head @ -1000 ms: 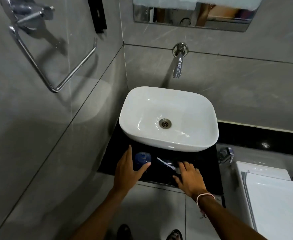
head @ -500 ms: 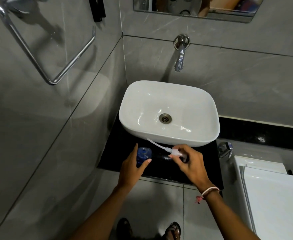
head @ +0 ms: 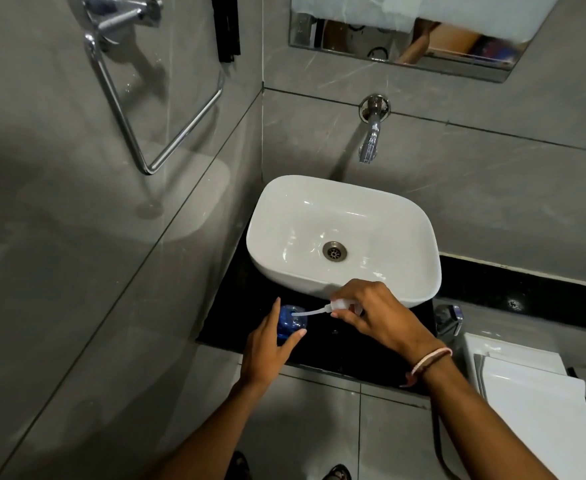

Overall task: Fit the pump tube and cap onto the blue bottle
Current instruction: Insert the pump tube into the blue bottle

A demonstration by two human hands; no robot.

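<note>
Blue translucent plastic bottle (head: 291,324) stands lower centre on black counter (head: 336,351), w/ left hand (head: 267,348) cupped round it. Thin clear pump tube (head: 310,312) has its tip at the mouth; right hand (head: 378,315) pinches white pump cap (head: 340,304). Tip tube upright, feed straight down, then twist cap on.

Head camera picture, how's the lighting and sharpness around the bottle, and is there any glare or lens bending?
Head view: dim overall, the blue bottle dark against the black counter; the tube and both hands, left hand and right hand, slightly soft; bright glare patches on the white basin; wide-angle bending curves the wall lines and the towel ring.
</note>
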